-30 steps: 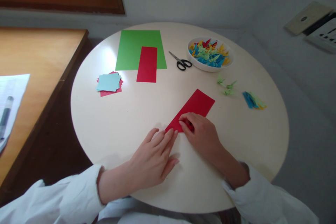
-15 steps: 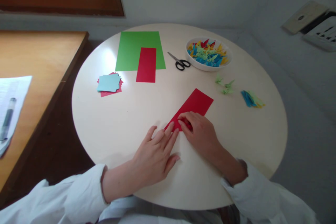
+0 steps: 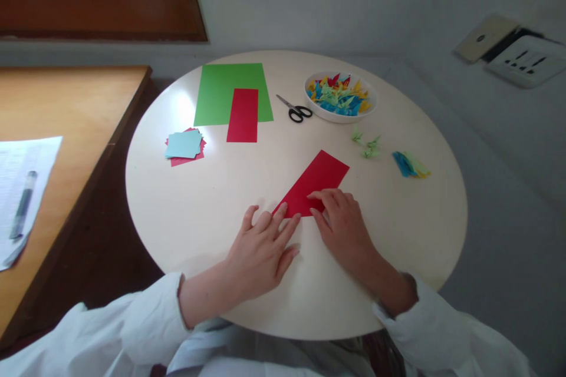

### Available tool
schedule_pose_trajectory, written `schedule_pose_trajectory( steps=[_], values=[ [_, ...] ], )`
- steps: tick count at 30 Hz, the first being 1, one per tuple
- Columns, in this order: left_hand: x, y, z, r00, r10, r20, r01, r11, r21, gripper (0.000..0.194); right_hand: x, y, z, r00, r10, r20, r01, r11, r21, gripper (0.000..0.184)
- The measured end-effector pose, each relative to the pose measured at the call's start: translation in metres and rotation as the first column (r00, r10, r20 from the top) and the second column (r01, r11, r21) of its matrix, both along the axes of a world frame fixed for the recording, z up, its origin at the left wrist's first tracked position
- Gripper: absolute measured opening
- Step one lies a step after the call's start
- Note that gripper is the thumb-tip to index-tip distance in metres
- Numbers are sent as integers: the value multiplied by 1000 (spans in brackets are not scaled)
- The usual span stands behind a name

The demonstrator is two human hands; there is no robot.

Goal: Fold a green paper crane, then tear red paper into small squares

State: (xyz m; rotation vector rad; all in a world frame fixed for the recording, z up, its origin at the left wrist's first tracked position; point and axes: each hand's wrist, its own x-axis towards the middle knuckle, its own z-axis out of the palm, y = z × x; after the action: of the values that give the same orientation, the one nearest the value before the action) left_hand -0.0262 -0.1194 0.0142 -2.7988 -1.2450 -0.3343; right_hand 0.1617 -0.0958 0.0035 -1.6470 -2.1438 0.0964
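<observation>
A red strip of paper (image 3: 315, 179) lies slantwise on the table, its lower left end folded to a point with a near-level bottom edge. My left hand (image 3: 264, 253) is spread out, two fingertips resting on that folded end and the thumb held apart from the paper. Over the lower right part of the strip is my right hand (image 3: 347, 230), with fingers curved and the thumb and forefinger tips parted. Red paper shows in the gap between them, and its other fingers cover part of the strip.
Behind are a green sheet (image 3: 212, 97) with a red paper (image 3: 243, 116) over it, and scissors (image 3: 295, 111). A white bowl (image 3: 336, 116) holds folded paper pieces. Small green folded pieces (image 3: 369, 146) and a coloured paper bundle (image 3: 410, 165) lie right, stacked cards (image 3: 183, 145) left.
My right hand's thumb and forefinger have parted and shifted right along the strip's bottom edge. The left hand stays on the folded end. The view has tilted slightly.
</observation>
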Motion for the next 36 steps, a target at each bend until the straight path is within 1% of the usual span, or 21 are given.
schedule_pose_trajectory(
  steps=[3,5,7,9,11,14,18,22,27,33,36],
  values=[
    [1,0,0,1000,12,20,-12,1000,-4,43,4,-6,0,999,-37,1,37,998,56,21],
    [2,0,0,1000,19,25,-19,1000,2,42,5,-11,2,1000,-10,-17,12,991,130,25],
    [3,0,0,999,24,21,-25,1000,10,41,4,-18,3,996,83,-15,-78,976,202,29],
    [3,0,1,999,30,15,-30,999,14,42,2,-24,2,981,195,22,-194,955,226,32],
    [4,0,1,999,35,11,-35,999,14,42,-1,-30,0,967,247,59,-254,947,196,33],
    [4,1,1,999,45,14,-45,999,7,41,-2,-34,-5,967,238,91,-249,957,147,32],
    [0,0,1,998,62,33,-62,998,1,38,-2,-34,-8,967,225,115,-238,964,115,32],
    [-11,-4,1,994,88,59,-89,996,15,35,-1,-34,-5,964,233,128,-244,967,79,33],
    [-24,-10,2,992,123,40,-125,991,43,34,-2,-35,-2,963,233,133,-239,971,26,33],
    [-25,-10,4,990,139,29,-140,987,77,35,-4,-34,1,958,236,165,-242,970,17,34],
    [-24,-7,7,984,166,59,-170,983,76,33,-5,-34,2,955,244,169,-250,968,12,35]
  ],
)
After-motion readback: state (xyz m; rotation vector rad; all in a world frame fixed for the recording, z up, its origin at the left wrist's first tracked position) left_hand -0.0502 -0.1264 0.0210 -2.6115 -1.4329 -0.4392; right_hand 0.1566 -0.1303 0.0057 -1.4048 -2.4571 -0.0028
